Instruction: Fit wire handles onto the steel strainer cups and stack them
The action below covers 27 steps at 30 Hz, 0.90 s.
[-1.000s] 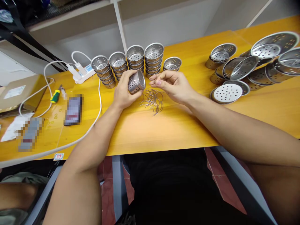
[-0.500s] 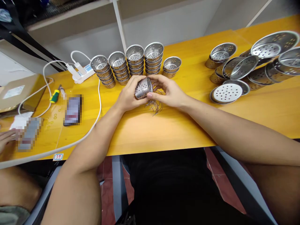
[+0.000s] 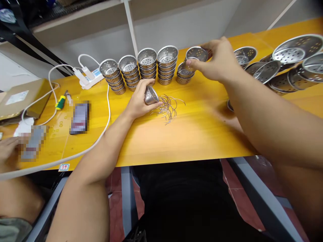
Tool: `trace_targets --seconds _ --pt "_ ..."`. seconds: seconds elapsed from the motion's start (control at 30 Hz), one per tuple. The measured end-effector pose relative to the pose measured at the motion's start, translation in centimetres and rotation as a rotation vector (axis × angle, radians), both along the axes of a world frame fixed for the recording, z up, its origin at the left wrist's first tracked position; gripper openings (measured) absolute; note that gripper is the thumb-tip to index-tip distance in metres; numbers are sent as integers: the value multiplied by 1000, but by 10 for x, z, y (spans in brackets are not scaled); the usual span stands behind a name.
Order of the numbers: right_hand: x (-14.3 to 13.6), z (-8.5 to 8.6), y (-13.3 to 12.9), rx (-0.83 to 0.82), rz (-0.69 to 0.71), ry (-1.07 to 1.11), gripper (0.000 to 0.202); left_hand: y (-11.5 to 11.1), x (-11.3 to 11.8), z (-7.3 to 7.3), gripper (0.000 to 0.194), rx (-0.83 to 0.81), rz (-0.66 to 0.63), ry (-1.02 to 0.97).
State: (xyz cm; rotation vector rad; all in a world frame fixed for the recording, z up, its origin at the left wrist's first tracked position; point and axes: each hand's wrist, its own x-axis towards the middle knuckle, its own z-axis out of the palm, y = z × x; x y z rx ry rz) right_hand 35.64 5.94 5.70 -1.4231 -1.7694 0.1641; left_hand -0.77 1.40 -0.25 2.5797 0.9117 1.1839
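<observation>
My left hand (image 3: 142, 98) is closed around a small perforated metal cup (image 3: 151, 95), tilted so its mouth faces right. Beside it on the tabletop lies a loose pile of thin curved wires (image 3: 169, 109). Farther right and back, my right hand (image 3: 214, 60) grips the rim of another perforated metal cup (image 3: 196, 53). That cup is just over a short stack of cups (image 3: 184, 79); whether the two touch I cannot tell. Taller stacks of the same cups stand in a row, one (image 3: 168, 64) behind the wires and another (image 3: 112, 75) at the left end.
Larger perforated containers (image 3: 287, 53) lie in overlapping rows at the right. To the left are a power strip (image 3: 92, 79), a white cable (image 3: 109, 107), a phone (image 3: 80, 117), a green-and-yellow handle (image 3: 60, 102) and a cardboard box (image 3: 27, 97). Another person's hand (image 3: 8, 149) rests at far left.
My right hand has left my left hand and moved up and right, carrying one cup over the short stack. My left hand keeps a single cup. The wire pile is now uncovered.
</observation>
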Motion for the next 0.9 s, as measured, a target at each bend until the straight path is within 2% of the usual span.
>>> trace_targets --seconds 0.1,0.2,0.33,0.47,0.53,0.6,0.77,0.83,0.9 --pt "-18 3 7 -131 -145 -90 74 -3 0 2 100 -1 -8 4" --pt "-35 7 6 -191 -169 -102 74 -4 -1 3 99 -3 0 8" --pt "-43 20 -3 -327 -182 -191 85 -2 -1 1 98 5 3 14" --pt "-41 35 -11 -409 -168 -248 77 6 -1 -6 115 37 -2 -47" --pt "-39 37 -13 -406 -129 -220 73 10 -2 -7 122 63 -5 -77" --pt "-38 36 -14 -394 -100 -196 73 11 -4 -6 120 84 -5 -89" --pt "-37 25 -23 -343 -104 -131 91 6 -3 -2 108 46 39 -99" --pt "-38 23 -33 -193 -88 -67 79 4 -1 -2 103 2 30 -108" --pt "-42 21 -48 -9 -4 -36 49 3 1 -5 101 -42 13 -139"
